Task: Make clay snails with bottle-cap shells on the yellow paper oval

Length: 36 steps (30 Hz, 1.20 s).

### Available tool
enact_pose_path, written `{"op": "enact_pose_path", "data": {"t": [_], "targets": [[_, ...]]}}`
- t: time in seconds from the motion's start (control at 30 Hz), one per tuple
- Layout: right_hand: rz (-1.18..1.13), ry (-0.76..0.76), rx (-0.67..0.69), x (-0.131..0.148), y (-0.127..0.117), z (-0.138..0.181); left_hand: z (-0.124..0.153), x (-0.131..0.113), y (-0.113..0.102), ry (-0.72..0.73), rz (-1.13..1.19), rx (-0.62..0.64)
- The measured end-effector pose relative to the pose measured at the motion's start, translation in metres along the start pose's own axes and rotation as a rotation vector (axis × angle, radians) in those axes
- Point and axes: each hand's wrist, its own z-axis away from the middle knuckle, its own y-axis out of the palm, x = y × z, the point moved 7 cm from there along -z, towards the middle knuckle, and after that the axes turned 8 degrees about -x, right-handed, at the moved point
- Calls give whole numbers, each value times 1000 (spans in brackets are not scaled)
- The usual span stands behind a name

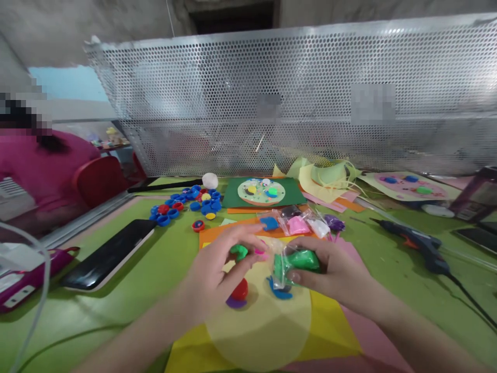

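My left hand (217,264) is over the cream paper circle (267,331), fingers curled round a small lump of green clay (238,252). A bit of pink (261,252) shows by its fingertips; whether it is held I cannot tell. Just to the right, my right hand (330,264) grips a clear plastic bag of green clay (301,260) between thumb and fingers. Below the hands, a red domed piece (239,290) with purple under it sits on the circle. Blue clay strips (281,291) lie under the bag, partly hidden.
Bags of coloured clay (298,224) lie behind my hands. Several bottle caps (186,199) are heaped at back left, near a phone (112,254) and a power strip (34,282). A glue gun (419,243) rests on the right. A perforated metal panel (310,103) borders the table; a person (42,166) sits beyond.
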Motion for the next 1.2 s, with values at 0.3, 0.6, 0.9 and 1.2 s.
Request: {"op": "enact_pose_path", "data": {"t": [0.3,0.6,0.9,1.2], "targets": [[64,52,-35,2,2,3,2,-5,4,-41,-5,61],[-5,81,-4,-1,4,2,6,1,8,-277,30,37],[-16,117,22,-5,10,4,10,-2,15,-221,116,62],[-435,367,162,-18,29,7,12,-5,18,-155,148,73]]}}
